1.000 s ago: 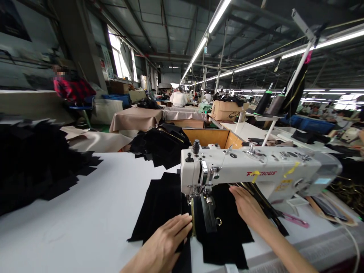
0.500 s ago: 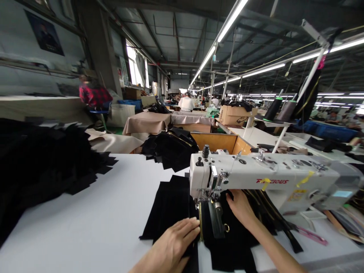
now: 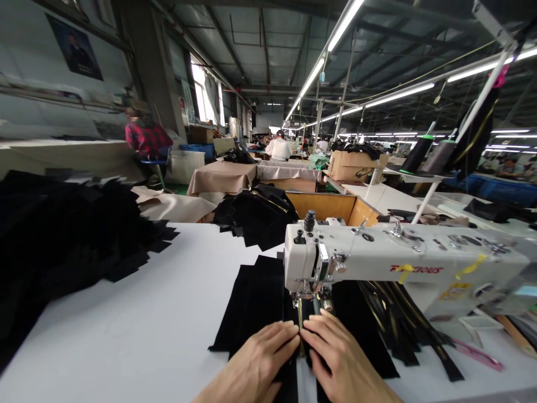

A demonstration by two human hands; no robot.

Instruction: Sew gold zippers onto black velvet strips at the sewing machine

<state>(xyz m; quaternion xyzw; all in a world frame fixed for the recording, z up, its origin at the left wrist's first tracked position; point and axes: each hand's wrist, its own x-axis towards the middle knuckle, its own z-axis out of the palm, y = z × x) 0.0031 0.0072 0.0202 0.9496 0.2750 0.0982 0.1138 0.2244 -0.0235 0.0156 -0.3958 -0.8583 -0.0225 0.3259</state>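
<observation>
**Both hands are pressing black cloth flat just in front of the machine's foot**

At the white table (image 3: 138,324), the left hand (image 3: 255,364) and the right hand (image 3: 342,361) are lying palm down, fingers stretched out and gripping nothing. Their fingertips are meeting over a thin yellowish strip (image 3: 300,330) that is running up the black fabric (image 3: 251,296). The fabric is lying spread under the head of the sewing machine (image 3: 403,268), its near edge at the hands and its middle under the presser foot (image 3: 302,301). It looks like the lining-up step: the hands are holding the seam straight at the foot. Any feed forward is calling for even pressure from both sides, with fingertips kept clear of the needle, which they are already sitting near. Dark strips (image 3: 403,330) are trailing to the right, and a heap of black pieces (image 3: 62,240) is sitting well apart on the left.
</observation>
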